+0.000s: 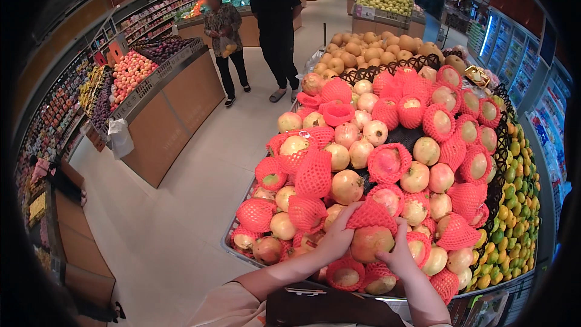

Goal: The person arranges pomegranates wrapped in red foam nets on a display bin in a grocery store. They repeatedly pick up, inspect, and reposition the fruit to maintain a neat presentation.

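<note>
Both hands hold one pomegranate low over the front of a heaped display. A red foam net sleeve covers its far part, while the side towards me is bare. My left hand grips the sleeve and fruit from the left. On the right, my right hand has its thumb against the skin and its fingers at the sleeve. Around them lie many pomegranates, some bare, like the one beyond my hands, others in red foam nets, like the netted one at the left edge.
The display's grey plastic rim runs along the left. Green and yellow citrus fruits lie to the right, behind a black lattice divider. Brown pears fill the far end. Two people stand in the aisle beside another fruit stand.
</note>
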`<state>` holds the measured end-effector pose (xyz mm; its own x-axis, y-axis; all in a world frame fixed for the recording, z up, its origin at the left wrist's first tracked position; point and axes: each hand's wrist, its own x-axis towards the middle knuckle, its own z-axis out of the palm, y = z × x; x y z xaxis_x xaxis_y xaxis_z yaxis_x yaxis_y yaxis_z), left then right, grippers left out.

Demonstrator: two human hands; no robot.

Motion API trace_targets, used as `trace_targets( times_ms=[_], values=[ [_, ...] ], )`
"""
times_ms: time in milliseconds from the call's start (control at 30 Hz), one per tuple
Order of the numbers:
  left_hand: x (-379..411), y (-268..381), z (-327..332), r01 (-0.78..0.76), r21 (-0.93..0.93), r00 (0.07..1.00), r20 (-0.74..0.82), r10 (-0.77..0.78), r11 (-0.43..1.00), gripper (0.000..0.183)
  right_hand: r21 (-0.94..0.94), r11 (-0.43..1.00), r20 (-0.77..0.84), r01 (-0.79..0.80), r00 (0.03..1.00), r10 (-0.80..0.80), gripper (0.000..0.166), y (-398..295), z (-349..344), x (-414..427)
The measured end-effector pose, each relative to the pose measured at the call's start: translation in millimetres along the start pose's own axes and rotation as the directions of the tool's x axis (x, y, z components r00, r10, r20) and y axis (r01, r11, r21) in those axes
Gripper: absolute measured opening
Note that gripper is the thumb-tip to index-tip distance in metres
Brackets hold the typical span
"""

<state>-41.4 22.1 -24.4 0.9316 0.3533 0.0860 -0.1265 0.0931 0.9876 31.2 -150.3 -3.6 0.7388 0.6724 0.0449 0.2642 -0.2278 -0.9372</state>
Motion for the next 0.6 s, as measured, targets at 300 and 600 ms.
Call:
trace_targets(
  times_ms=[300, 600],
  values=[
    [-8, 17, 6, 0.332, -0.209, 0.943, 0.087, -0.320, 0.920, 0.073, 0.633, 0.763, -0.154, -0.130, 0.945, 0.288, 0.016, 16, 15, 17],
    [-17, 33, 5, 0.224, -0.077, 0.944, 0.266, -0.197, 0.972, 0.117, 0.536, 0.838, -0.107, -0.103, 0.976, 0.188, 0.027, 16, 8, 28]
  ],
)
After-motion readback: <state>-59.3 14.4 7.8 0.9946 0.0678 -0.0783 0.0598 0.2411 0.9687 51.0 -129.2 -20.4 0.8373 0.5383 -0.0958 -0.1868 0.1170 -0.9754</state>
